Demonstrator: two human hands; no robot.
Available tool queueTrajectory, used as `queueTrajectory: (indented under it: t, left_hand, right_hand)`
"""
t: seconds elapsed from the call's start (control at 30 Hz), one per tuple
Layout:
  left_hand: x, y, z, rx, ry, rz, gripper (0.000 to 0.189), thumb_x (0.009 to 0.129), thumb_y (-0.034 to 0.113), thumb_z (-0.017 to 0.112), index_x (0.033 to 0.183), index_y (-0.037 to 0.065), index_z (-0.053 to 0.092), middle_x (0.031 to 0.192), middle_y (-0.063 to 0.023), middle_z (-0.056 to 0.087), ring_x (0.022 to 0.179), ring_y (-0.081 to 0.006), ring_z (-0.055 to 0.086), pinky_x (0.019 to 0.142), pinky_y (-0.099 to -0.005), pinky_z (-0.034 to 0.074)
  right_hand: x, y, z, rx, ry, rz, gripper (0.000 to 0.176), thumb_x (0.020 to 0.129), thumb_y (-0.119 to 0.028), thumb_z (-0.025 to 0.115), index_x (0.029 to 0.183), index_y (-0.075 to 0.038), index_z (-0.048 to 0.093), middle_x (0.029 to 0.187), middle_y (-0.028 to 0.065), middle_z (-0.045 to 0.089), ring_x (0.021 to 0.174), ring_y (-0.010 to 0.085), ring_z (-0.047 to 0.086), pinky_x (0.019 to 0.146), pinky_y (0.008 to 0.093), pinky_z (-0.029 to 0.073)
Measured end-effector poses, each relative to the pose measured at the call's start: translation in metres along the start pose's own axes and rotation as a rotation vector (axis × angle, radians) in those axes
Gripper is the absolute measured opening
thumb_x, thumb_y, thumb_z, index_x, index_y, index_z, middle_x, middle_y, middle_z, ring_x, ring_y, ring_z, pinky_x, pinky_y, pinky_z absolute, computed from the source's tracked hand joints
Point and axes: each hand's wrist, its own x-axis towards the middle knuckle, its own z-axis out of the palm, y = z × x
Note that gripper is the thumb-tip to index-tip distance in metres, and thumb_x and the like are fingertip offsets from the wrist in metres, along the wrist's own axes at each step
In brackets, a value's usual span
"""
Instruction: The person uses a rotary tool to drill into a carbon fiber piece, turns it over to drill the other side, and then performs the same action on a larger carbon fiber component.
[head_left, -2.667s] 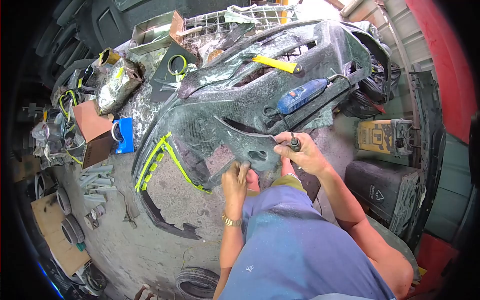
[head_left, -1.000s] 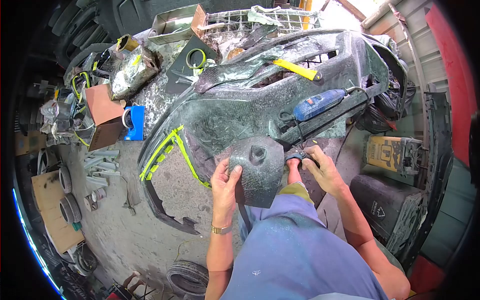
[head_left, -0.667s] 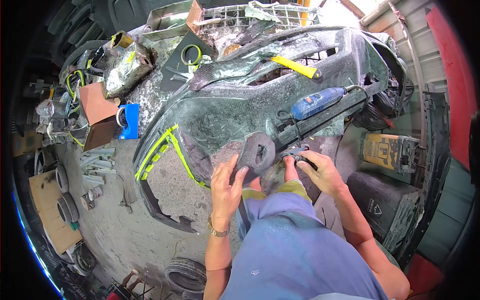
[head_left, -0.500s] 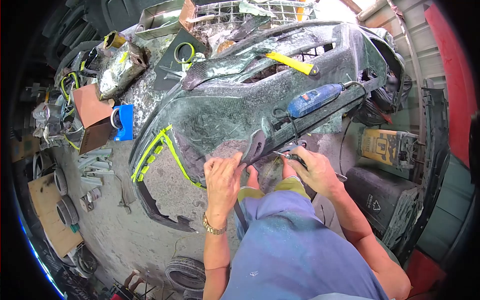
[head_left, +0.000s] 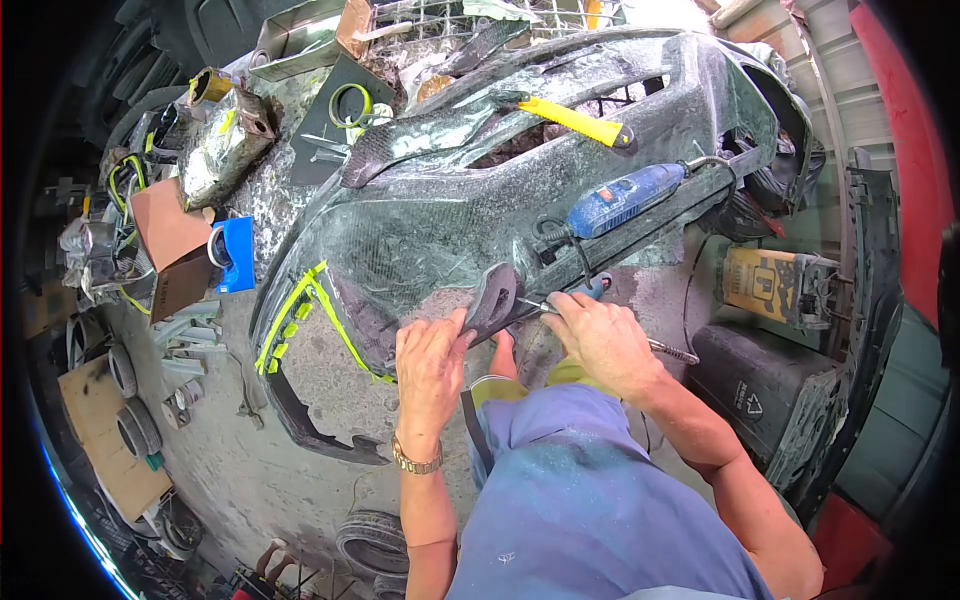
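Note:
A dark dusty car bumper (head_left: 420,235) spans the bench and comes up to my body. My left hand (head_left: 430,365) pinches its near edge, beside a slotted tab (head_left: 494,295) that sticks out there. In my right hand (head_left: 608,345) is a slim rotary tool handpiece, mostly hidden by the fingers. Its thin metal bit (head_left: 538,305) points left, with the tip right at the slotted tab. A flexible shaft (head_left: 672,350) emerges behind this hand. The blue rotary tool motor (head_left: 627,200) lies on the bumper above.
A yellow-handled hammer (head_left: 570,118) and yellow-green tape (head_left: 296,318) are on the bumper. To the left stand a cardboard box (head_left: 180,285) and a blue box (head_left: 237,255). A black bin (head_left: 765,390) and a yellow machine (head_left: 765,288) are at right. Tyres (head_left: 372,540) lie on the floor.
My right hand has moved left and brought the bit up to the slotted tab. My left hand keeps its hold on the bumper edge; the view has shifted slightly.

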Motion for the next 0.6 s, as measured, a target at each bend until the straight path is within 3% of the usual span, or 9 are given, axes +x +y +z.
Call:
queueTrajectory:
  t: [0.17,0.23,0.6]
  left_hand:
    - [-0.002,-0.004,0.002,-0.025,0.017,-0.023,0.036,0.076,-0.003,0.071,0.11,0.001,0.064,0.083,-0.0074,0.061,0.076,-0.0261,0.054,0.075,-0.0371,0.041]
    - [-0.003,-0.005,0.002,0.001,-0.005,-0.028,0.033,0.08,0.005,0.069,0.112,0.003,0.064,0.084,-0.0056,0.061,0.079,-0.0232,0.055,0.08,-0.0361,0.04]
    - [0.001,-0.002,0.0,-0.019,0.013,-0.002,0.035,0.078,0.001,0.071,0.113,0.003,0.063,0.082,-0.0071,0.061,0.079,-0.0254,0.055,0.08,-0.0366,0.042]
  right_hand:
    - [0.008,-0.007,-0.004,-0.017,-0.032,-0.03,0.023,0.095,-0.027,0.053,0.096,-0.004,0.054,0.083,0.0162,0.063,0.072,0.0353,0.066,0.061,0.0457,0.054]
    - [0.011,-0.008,-0.004,-0.048,-0.059,-0.032,0.025,0.096,-0.027,0.052,0.097,-0.002,0.053,0.084,0.0167,0.063,0.073,0.0353,0.067,0.062,0.0457,0.054]
    - [0.017,-0.011,-0.003,-0.066,-0.099,-0.025,0.026,0.096,-0.029,0.052,0.097,-0.003,0.054,0.085,0.0163,0.063,0.074,0.0359,0.067,0.061,0.0459,0.054]
